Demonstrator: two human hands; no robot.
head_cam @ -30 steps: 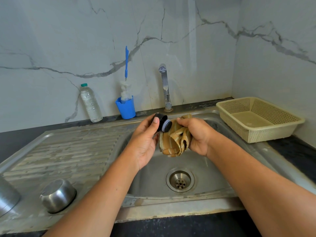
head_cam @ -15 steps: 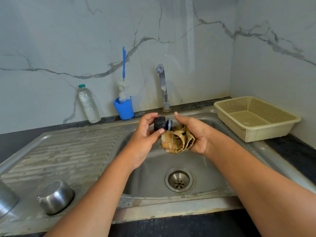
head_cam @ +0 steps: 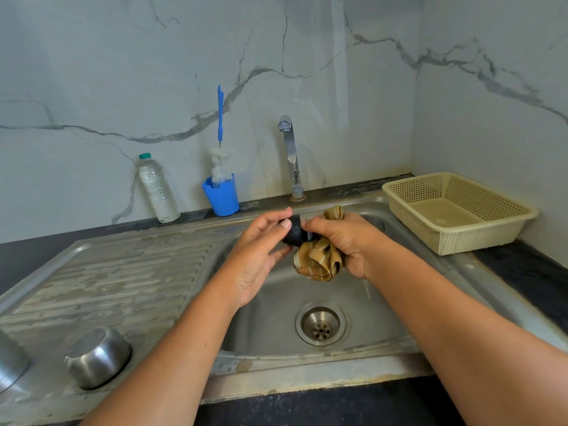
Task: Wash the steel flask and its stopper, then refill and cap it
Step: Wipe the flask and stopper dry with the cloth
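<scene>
Partly obscured: stopper, black cap end showing, far end covered by the right grip and the cloth, near side under the thumb of the left grip. Upper folds of the cloth buried in the right grip.
Cut by the lower left edge of the frame: steel vessel, possibly the flask.
Sunk in the blue cup: bristle tip of the brush.

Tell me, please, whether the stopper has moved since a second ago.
Yes, slightly: the stopper now sits a little lower, farther from the faucet base and nearer the drain, pinched by the left hand.
</scene>
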